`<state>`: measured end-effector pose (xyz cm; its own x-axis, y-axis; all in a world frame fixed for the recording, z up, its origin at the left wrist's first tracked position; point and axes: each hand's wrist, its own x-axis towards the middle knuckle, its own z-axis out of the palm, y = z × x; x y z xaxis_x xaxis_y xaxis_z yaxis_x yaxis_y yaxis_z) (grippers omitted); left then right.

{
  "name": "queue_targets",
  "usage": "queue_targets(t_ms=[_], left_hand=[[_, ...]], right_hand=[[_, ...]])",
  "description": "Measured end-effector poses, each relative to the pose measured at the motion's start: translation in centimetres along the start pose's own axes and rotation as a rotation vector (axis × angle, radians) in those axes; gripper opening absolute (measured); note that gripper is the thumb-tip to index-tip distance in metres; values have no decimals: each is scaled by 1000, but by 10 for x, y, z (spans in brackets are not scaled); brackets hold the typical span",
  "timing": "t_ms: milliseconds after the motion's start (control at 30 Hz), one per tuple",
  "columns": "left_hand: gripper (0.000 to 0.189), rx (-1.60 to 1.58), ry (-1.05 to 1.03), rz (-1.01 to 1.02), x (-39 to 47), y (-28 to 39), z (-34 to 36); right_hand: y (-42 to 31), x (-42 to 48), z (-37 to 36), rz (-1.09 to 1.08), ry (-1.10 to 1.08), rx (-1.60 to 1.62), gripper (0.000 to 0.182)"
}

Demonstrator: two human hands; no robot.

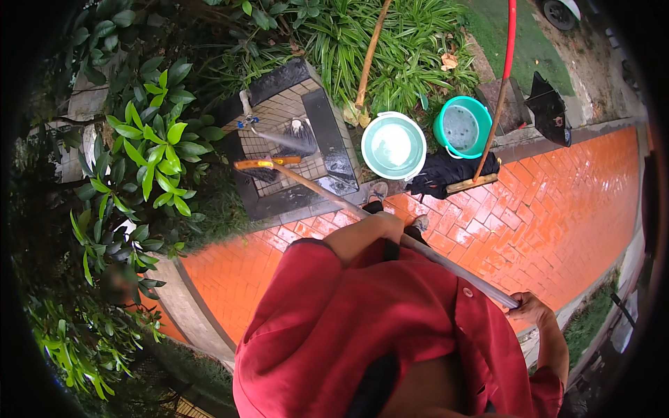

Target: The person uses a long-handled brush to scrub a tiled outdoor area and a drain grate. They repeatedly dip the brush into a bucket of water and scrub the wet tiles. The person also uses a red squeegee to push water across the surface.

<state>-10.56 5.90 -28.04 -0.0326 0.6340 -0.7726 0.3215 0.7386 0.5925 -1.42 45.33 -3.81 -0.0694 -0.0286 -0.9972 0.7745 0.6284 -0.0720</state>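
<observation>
My left hand is closed around the middle of a long broom handle. Lower right, my right hand grips the handle's grey end. The handle slants across my body to the broom's wooden head, which hangs over a tiled basin with a dark stone rim. Dark bristles show under the head. A tap with a blue handle sprays water across the basin, just beyond the head. Where the spray lands is a dark patch with a pale spot; I cannot tell what it is.
A white-rimmed bucket of water and a green bucket of foamy water stand right of the basin. A second broom rests against black cloth. A black dustpan lies beyond. Wet orange paving is underfoot; shrubs crowd the left.
</observation>
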Motion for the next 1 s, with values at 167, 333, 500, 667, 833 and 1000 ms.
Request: queue_targets(t_ms=[167,333,500,667,833,1000], left_hand=[[22,-74,141,93,-28,8,-16],[16,-45,498,61,-21,-19,-15],[13,-122,948,218,-54,-47,-23],[13,-263,1199,194,-96,-65,-34],[21,-373,1042,190,-209,-56,-87],[28,-364,1410,156,-249,-55,-83]], right_hand=[[7,1,-16,169,-298,402,26],[-68,-40,-2,84,-389,569,37],[-175,-89,53,-507,-121,109,55],[-264,-128,56,-1270,-129,-500,49],[-307,-174,84,-1642,458,-339,33],[-333,-173,92,-1781,501,-151,28]])
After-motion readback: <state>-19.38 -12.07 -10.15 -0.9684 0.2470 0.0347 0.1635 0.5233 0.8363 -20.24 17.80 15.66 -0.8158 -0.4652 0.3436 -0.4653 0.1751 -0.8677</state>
